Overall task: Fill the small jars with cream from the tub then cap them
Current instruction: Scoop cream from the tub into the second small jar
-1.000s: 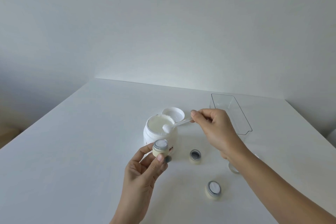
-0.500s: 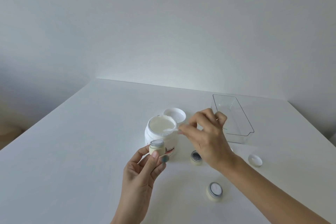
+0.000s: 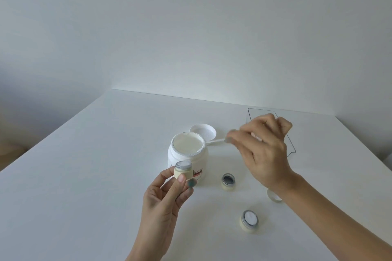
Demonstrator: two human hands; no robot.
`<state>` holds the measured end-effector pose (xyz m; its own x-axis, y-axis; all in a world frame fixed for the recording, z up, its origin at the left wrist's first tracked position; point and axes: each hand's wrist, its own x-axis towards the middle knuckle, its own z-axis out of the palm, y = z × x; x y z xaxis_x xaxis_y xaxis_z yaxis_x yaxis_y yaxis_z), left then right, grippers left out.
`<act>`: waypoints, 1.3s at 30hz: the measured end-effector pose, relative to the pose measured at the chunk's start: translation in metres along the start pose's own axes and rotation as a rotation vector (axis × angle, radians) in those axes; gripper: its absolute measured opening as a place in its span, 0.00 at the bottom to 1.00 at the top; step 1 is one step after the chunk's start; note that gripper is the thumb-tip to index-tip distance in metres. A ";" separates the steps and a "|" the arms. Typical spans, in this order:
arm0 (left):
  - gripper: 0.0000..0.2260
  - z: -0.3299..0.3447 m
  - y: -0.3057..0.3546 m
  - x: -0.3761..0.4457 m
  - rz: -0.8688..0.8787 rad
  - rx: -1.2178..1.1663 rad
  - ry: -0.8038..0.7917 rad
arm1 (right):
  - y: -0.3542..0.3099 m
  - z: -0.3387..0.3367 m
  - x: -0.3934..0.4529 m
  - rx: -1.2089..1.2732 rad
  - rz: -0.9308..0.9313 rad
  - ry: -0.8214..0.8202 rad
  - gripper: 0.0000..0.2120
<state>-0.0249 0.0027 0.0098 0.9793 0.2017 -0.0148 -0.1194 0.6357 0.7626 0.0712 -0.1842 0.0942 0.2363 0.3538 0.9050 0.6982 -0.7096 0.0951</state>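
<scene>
While the left hand (image 3: pixel 167 194) pinches a small cream-coloured jar (image 3: pixel 182 170) just in front of the open white tub of cream (image 3: pixel 187 153), the right hand (image 3: pixel 262 150) holds a thin white plastic spatula (image 3: pixel 214 141) by its handle, its tip at the tub's right rim. Behind the tub lies its round white lid (image 3: pixel 203 131). Two more small jars (image 3: pixel 228 182) (image 3: pixel 249 221) stand near right on the white table (image 3: pixel 84 176). A clear plastic tray (image 3: pixel 291 146), far right, is partly hidden by the right hand, whose wrist covers a small white cap (image 3: pixel 273 196).
</scene>
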 end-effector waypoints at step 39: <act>0.28 0.004 0.005 -0.005 -0.110 0.087 -0.240 | -0.010 -0.005 0.002 0.565 0.705 -0.479 0.14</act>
<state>-0.0299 0.0020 0.0161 0.9975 -0.0537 0.0452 -0.0061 0.5754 0.8179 0.0615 -0.1792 0.0967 0.8755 0.2614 0.4065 0.4830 -0.5034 -0.7165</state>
